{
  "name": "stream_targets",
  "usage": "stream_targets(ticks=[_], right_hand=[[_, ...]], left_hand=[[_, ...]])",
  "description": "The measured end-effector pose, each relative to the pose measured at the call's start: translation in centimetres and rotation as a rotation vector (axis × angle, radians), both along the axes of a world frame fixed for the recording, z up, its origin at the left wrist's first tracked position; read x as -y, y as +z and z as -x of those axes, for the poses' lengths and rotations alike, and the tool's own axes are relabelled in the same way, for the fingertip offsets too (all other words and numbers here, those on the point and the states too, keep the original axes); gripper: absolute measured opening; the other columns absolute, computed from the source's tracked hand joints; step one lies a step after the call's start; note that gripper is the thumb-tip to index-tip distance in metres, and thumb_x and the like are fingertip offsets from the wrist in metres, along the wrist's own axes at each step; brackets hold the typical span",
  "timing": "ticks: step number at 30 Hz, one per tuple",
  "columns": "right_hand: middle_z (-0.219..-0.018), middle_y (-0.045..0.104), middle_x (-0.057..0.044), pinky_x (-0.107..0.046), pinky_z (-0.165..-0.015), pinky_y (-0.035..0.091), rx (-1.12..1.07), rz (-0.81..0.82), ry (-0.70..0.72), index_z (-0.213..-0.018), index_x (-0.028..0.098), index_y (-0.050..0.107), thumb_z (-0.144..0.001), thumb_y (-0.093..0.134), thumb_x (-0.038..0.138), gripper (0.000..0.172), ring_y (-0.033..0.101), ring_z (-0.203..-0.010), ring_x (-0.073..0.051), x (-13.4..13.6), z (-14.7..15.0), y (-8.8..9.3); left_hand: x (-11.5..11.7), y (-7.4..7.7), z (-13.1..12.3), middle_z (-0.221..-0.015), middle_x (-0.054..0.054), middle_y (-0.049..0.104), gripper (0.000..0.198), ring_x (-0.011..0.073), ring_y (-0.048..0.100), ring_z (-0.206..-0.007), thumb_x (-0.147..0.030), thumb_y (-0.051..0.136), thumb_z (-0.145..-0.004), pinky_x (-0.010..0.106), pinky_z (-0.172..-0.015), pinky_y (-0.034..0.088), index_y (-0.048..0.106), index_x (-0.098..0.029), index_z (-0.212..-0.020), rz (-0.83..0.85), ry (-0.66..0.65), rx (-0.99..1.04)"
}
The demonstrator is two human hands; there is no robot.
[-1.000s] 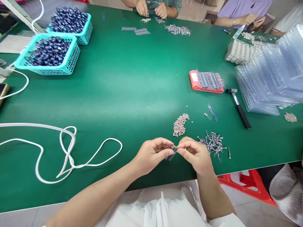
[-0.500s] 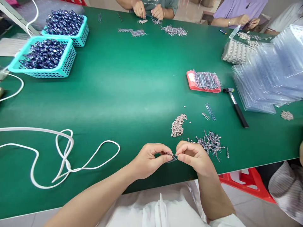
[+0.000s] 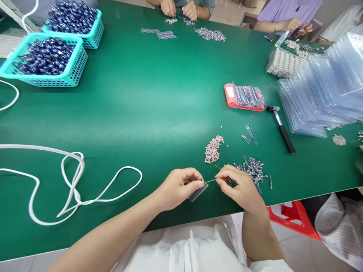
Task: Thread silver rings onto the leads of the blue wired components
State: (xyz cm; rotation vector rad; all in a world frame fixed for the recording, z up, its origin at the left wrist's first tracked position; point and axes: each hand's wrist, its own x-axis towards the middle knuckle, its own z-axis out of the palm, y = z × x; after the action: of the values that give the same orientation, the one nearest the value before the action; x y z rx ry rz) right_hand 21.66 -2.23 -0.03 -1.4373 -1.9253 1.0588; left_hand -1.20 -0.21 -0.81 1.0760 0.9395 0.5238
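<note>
My left hand (image 3: 181,189) pinches a small dark strip (image 3: 197,192) with fine rows, which hangs below its fingertips. Thumb and fingers of my right hand (image 3: 241,187) are closed on the end of a thin wire-like piece (image 3: 210,181) that reaches across to the strip. Just beyond my hands lies a pile of small pale round beads (image 3: 213,149). Beside my right hand is a heap of small dark pieces with wire ends (image 3: 253,168), partly hidden by the hand. A few thin blue strips (image 3: 251,133) lie farther off.
A red pad with rows of wired pieces (image 3: 245,97), a hammer (image 3: 283,132) and stacked clear trays (image 3: 320,94) are on the right. White cable (image 3: 99,202) loops at left, below turquoise baskets (image 3: 72,77) of dark glossy pieces. Other people's hands (image 3: 180,9) work across the table (image 3: 141,102).
My right hand has moved slightly right, away from my left, showing more of the wire-like piece between them. The dark strip in my left hand is more visible. The view has shifted a little.
</note>
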Motion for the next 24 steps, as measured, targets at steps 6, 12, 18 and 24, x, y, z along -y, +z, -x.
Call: stream_targets(ticks=[6,12,18,24], right_hand=[[-0.091,0.067,-0.006,-0.035,-0.075,0.051,0.387,-0.197,0.027,-0.098,0.022,0.068,-0.093,0.052,0.015,0.018,0.063,-0.085,-0.02,-1.4,-0.6,-0.7],[-0.091,0.065,-0.009,-0.037,-0.077,0.049,0.557,-0.404,0.042,-0.099,0.019,0.069,-0.095,0.053,0.016,0.017,0.059,-0.086,-0.022,-2.6,0.5,-2.3],[-0.088,0.064,-0.008,-0.036,-0.077,0.046,0.588,-0.485,0.028,-0.096,0.019,0.068,-0.097,0.051,0.015,0.017,0.056,-0.083,-0.022,-2.7,0.8,-2.8],[-0.091,0.065,-0.009,-0.037,-0.077,0.047,0.58,-0.474,0.029,-0.098,0.019,0.068,-0.096,0.051,0.014,0.018,0.057,-0.085,-0.022,-2.6,0.9,-2.9]], left_hand=[[-0.4,-0.5,0.1,-0.07,0.0,0.06,0.021,0.012,0.054,-0.063,-0.034,0.069,-0.083,0.024,-0.058,0.047,0.064,-0.014,-0.079,0.075,0.131,0.059],[-0.5,-0.5,0.1,-0.071,0.0,0.061,0.02,0.0116,0.054,-0.064,-0.033,0.069,-0.084,0.024,-0.06,0.046,0.063,-0.014,-0.08,0.1,0.157,0.073],[-0.4,-0.5,0.1,-0.072,0.0,0.062,0.02,0.0117,0.055,-0.064,-0.033,0.07,-0.083,0.023,-0.059,0.047,0.064,-0.014,-0.08,0.093,0.176,0.065],[-0.5,-0.4,0.1,-0.071,0.0,0.063,0.021,0.012,0.056,-0.063,-0.035,0.071,-0.083,0.023,-0.059,0.047,0.065,-0.015,-0.08,0.087,0.187,0.051]])
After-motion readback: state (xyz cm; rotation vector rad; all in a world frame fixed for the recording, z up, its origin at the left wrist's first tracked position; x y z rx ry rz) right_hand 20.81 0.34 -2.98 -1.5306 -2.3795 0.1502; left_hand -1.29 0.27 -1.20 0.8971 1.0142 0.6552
